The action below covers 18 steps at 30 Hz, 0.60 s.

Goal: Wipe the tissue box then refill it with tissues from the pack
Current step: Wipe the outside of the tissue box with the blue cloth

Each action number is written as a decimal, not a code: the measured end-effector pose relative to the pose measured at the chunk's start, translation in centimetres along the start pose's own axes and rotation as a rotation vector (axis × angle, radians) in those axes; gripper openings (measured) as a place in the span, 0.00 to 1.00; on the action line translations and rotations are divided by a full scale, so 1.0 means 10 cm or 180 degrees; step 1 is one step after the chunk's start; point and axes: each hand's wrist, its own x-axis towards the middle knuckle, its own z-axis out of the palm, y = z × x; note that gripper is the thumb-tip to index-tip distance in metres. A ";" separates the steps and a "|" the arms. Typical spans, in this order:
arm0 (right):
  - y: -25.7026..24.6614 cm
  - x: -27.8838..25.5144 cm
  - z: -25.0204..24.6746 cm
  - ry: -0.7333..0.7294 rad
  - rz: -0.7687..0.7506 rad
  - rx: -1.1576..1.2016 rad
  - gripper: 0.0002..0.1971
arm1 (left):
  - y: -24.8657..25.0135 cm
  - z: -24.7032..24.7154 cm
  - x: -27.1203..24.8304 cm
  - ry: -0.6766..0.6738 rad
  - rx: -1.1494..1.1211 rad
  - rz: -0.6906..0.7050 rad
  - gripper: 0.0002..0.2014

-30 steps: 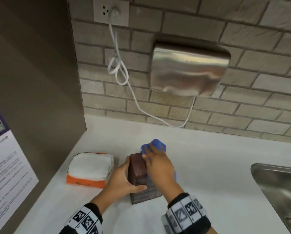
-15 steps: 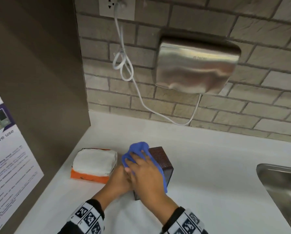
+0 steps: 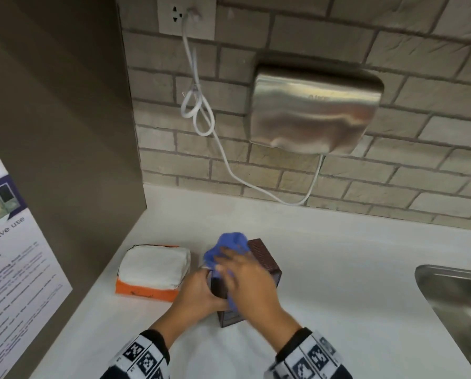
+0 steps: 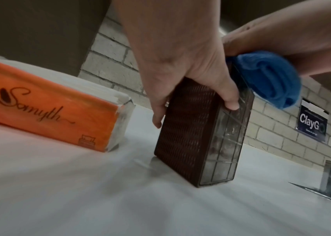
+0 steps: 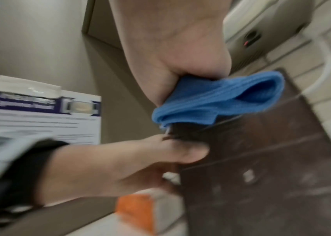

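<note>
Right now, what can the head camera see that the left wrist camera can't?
Only the head view shows the silver hand dryer, its white cord and the wall socket. Only the left wrist view shows the brand name on the orange tissue pack, a ClayG sign and the faucet. Both show the left hand holding the brown tissue box upright while the right hand presses the blue cloth on it.

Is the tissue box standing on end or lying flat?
On end: the tissue box stands on a short end on the counter, gripped by the left hand.
</note>
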 end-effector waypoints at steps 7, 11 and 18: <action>0.65 0.04 -0.52 0.0138 0.2546 0.2906 0.21 | 0.09 -0.07 -0.09 -0.0123 -0.0377 -0.0043 0.46; 0.86 -0.39 -0.41 0.0364 0.3038 0.5450 0.37 | -0.03 -0.18 -0.16 0.0163 -0.0836 -0.0228 0.49; 0.88 -0.87 0.00 -0.0636 0.2325 0.4707 0.49 | 0.12 -0.29 -0.34 0.0047 -0.1794 -0.0268 0.47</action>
